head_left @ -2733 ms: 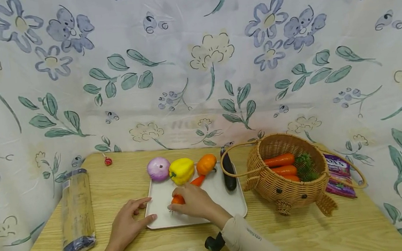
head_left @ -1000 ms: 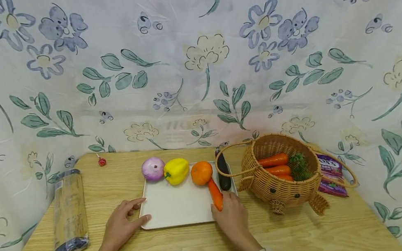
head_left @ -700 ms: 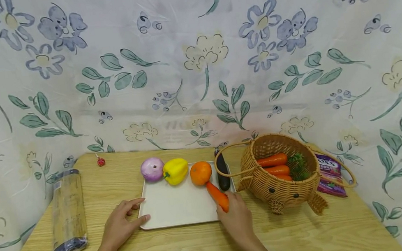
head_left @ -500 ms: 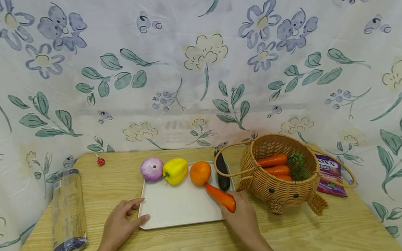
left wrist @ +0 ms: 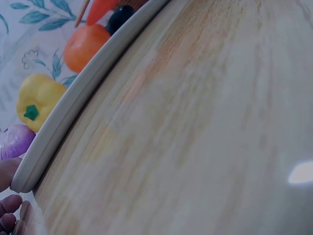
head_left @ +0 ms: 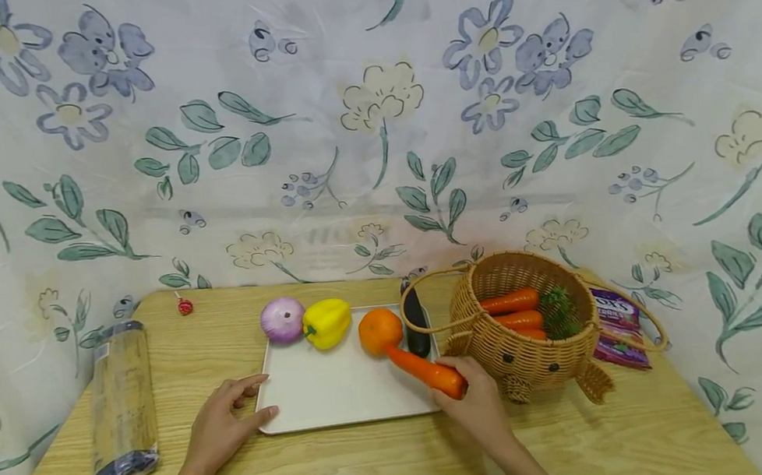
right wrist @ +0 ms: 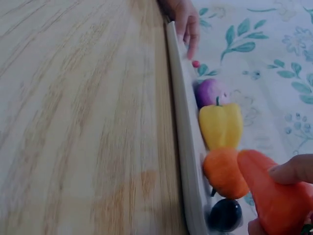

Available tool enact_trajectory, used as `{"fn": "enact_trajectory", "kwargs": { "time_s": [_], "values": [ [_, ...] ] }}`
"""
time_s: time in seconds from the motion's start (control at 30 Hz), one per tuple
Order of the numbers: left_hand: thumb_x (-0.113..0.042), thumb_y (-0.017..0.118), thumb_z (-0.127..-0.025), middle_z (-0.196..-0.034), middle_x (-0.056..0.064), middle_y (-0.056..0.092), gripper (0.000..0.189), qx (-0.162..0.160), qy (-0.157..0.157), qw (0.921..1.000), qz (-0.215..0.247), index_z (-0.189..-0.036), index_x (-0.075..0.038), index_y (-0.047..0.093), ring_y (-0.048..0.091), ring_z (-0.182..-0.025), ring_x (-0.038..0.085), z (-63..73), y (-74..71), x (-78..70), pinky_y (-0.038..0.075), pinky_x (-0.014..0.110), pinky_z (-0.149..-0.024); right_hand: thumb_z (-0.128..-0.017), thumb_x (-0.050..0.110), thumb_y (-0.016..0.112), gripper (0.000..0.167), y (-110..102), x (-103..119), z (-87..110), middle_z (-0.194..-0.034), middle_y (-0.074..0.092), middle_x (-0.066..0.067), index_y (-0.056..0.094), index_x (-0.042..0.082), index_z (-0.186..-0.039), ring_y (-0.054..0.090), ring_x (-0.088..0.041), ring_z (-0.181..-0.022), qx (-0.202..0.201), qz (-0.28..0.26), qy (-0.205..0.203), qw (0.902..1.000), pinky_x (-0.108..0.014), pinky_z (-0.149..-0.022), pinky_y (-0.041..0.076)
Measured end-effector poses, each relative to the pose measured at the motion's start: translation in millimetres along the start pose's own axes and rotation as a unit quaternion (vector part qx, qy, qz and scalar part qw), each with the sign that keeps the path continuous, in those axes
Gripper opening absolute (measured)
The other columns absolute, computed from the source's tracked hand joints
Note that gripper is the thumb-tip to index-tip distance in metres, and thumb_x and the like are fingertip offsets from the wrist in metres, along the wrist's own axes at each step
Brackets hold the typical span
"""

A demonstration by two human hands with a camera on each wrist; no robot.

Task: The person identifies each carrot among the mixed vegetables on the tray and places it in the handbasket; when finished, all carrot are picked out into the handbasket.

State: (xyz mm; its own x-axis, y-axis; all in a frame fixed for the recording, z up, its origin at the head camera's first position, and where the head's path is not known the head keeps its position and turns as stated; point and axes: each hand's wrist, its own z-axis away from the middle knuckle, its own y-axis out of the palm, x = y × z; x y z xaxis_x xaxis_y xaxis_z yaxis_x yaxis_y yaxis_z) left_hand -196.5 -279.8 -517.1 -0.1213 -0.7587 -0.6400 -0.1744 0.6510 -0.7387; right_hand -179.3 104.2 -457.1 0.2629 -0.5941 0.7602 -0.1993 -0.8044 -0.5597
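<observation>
My right hand (head_left: 474, 407) grips the thick end of an orange carrot (head_left: 424, 370) at the right side of the white tray (head_left: 342, 391); its thin tip overlaps a small orange pumpkin (head_left: 377, 326) in the head view. In the right wrist view the thumb (right wrist: 293, 170) presses on the carrot (right wrist: 274, 196). My left hand (head_left: 222, 424) rests at the tray's left edge, fingers relaxed, thumb and fingertips at the rim. Along the tray's back lie a purple onion (head_left: 282, 319), a yellow bell pepper (head_left: 327, 323) and the pumpkin, with a dark eggplant (head_left: 417, 331) at the right.
Right of the tray stands a wicker basket (head_left: 543, 356) with several carrots (head_left: 511, 301) inside; its loop handle (head_left: 406, 305) reaches over the eggplant. A purple snack bag (head_left: 618, 324) lies behind it. At the left are a long plastic-wrapped pack (head_left: 120, 408) and a red lollipop (head_left: 185, 306).
My right hand has carried the carrot from the tray's middle to its right side, turning it so the thick end points right. The pumpkin has turned. My left hand stays at the tray's edge.
</observation>
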Motion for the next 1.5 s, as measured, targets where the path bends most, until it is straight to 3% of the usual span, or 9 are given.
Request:
{"fn": "enact_trajectory", "kwargs": {
  "time_s": [0.3, 0.63, 0.83, 1.0, 1.13, 1.33, 1.5],
  "values": [
    [-0.044, 0.080, -0.080, -0.102, -0.003, 0.062, 0.054, 0.008, -0.007, 0.9999, 0.007, -0.127, -0.023, 0.067, 0.050, -0.090, 0.013, -1.5, -2.7, -2.1, 0.042, 0.031, -0.076, -0.073, -0.001, 0.084, 0.040, -12.9, -2.5, -6.0, -0.107, 0.066, -0.004, 0.073, 0.012, -0.110, 0.059, -0.017, -0.092, 0.069, -0.063, -0.007, 0.9956, -0.025, -0.077, 0.048],
    [-0.043, 0.081, -0.079, -0.100, -0.002, 0.062, 0.054, -0.004, 0.002, 1.0000, 0.002, -0.127, -0.021, 0.068, 0.050, -0.087, 0.011, -3.3, -0.3, 1.8, 0.041, 0.030, -0.075, -0.081, 0.012, 0.081, 0.040, -46.6, 4.6, -26.4, -0.119, 0.064, -0.009, 0.070, 0.014, -0.119, 0.059, -0.019, -0.101, 0.179, -0.114, -0.033, 0.9765, -0.028, -0.083, 0.050],
    [-0.045, 0.080, -0.079, -0.100, -0.003, 0.061, 0.054, 0.000, 0.000, 1.0000, -0.005, -0.127, -0.021, 0.068, 0.051, -0.088, 0.012, -3.9, -0.9, 3.2, 0.042, 0.031, -0.076, -0.083, 0.014, 0.080, 0.040, -64.4, 6.1, -34.5, -0.124, 0.064, -0.008, 0.069, 0.015, -0.122, 0.059, -0.019, -0.102, 0.209, -0.122, -0.059, 0.9684, -0.032, -0.084, 0.049],
    [-0.046, 0.080, -0.080, -0.100, -0.004, 0.061, 0.054, 0.003, 0.000, 1.0000, -0.003, -0.127, -0.021, 0.068, 0.050, -0.088, 0.012, -3.8, -2.1, 3.3, 0.042, 0.031, -0.076, -0.087, 0.014, 0.077, 0.041, -79.4, 6.7, -40.1, -0.126, 0.062, -0.011, 0.066, 0.011, -0.126, 0.060, -0.021, -0.094, 0.236, -0.132, -0.050, 0.9616, -0.033, -0.075, 0.052],
    [-0.046, 0.080, -0.080, -0.101, -0.004, 0.061, 0.054, 0.004, -0.002, 1.0000, -0.003, -0.126, -0.021, 0.068, 0.049, -0.088, 0.012, -2.9, -2.5, 2.3, 0.041, 0.031, -0.076, -0.088, 0.012, 0.075, 0.040, -93.4, 8.3, -46.0, -0.126, 0.062, -0.011, 0.066, 0.014, -0.127, 0.059, -0.023, -0.096, 0.251, -0.130, -0.057, 0.9574, -0.037, -0.078, 0.051],
    [-0.044, 0.081, -0.080, -0.100, -0.003, 0.061, 0.053, 0.005, 0.009, 0.9999, 0.004, -0.125, -0.020, 0.069, 0.051, -0.087, 0.012, -0.5, -1.4, -0.8, 0.042, 0.032, -0.075, -0.086, 0.010, 0.076, 0.040, -116.2, 5.9, -59.1, -0.126, 0.062, -0.011, 0.067, 0.014, -0.126, 0.058, -0.022, -0.101, 0.249, -0.107, -0.097, 0.9577, -0.038, -0.086, 0.048],
    [-0.043, 0.081, -0.079, -0.098, -0.003, 0.061, 0.053, 0.001, 0.009, 0.9999, 0.005, -0.125, -0.020, 0.069, 0.051, -0.087, 0.011, 0.5, -1.0, -1.5, 0.043, 0.032, -0.076, -0.087, 0.008, 0.074, 0.040, -134.6, 4.7, -70.9, -0.123, 0.062, -0.015, 0.065, 0.009, -0.127, 0.056, -0.022, -0.097, 0.248, -0.102, -0.097, 0.9585, -0.035, -0.080, 0.049]
  ]
}}
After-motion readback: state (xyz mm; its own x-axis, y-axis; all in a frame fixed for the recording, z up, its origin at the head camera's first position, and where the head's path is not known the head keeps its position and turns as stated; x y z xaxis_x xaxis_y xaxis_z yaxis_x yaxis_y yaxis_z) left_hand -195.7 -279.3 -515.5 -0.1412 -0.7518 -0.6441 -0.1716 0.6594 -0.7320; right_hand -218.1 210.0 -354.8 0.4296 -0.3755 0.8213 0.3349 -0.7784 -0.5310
